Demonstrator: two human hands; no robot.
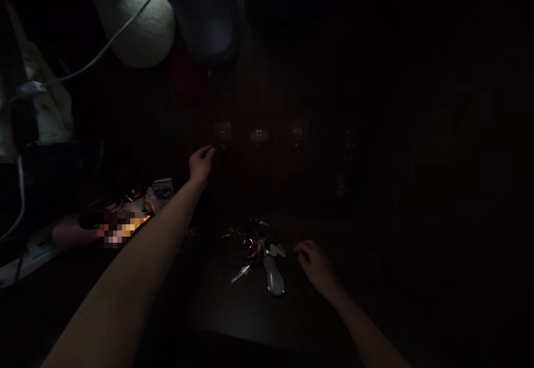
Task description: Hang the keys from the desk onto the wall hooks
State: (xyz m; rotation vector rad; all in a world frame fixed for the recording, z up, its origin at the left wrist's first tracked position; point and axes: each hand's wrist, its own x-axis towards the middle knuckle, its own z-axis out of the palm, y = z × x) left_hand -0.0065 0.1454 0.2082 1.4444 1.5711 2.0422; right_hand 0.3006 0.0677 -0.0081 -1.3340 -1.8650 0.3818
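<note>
My left hand [201, 164] is stretched forward, its thumb and fingers pinched together just below the leftmost wall hook [222, 133]. What the pinch holds, if anything, is lost in the dark. My right hand [315, 265] rests low on the dark surface, fingers loosely bent with a gap by the thumb and no object visible in it. Left of its fingertips lies a pile of keys [261, 245] with coloured bits among them. A smooth grey oblong fob [273, 276] and a single key [240, 274] stick out of the pile towards me.
More small hooks [258, 134] run along the dark wall, with something dim hanging from the far right one. A pale cap [144, 28], a grey cap [206, 25] and a white cable [112, 42] hang above. Left stand a small box [163, 188] and a lit, blurred-out screen [125, 229].
</note>
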